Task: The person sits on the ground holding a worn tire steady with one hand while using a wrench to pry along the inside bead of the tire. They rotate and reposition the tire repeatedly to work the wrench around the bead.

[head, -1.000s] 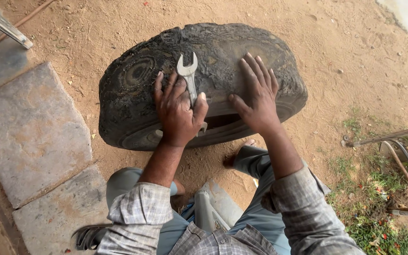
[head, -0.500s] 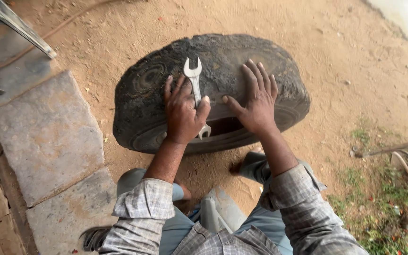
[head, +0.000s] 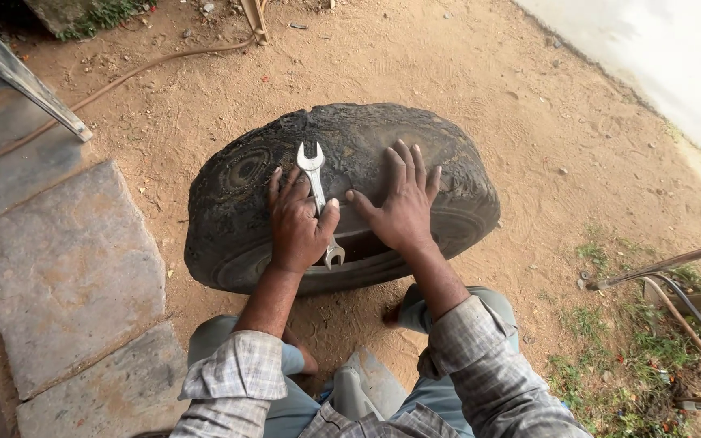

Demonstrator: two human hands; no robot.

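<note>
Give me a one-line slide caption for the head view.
Left hand grips a wrench against a worn tyre on sandy ground; right hand presses flat beside it.

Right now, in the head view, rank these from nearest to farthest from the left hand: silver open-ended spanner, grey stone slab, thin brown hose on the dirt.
1. Silver open-ended spanner, under the left hand, on the tyre.
2. Grey stone slab, to its left.
3. Thin brown hose, far, upper left.

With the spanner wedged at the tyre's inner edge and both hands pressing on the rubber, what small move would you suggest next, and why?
Probably lever the spanner a little further down. Its lower end sits at the gap along the inner edge of the tyre, the left hand grips its shaft, and the right hand lies flat on the rubber, steadying it. The rubber looks not yet lifted there, so a small pry seems apt.
</note>
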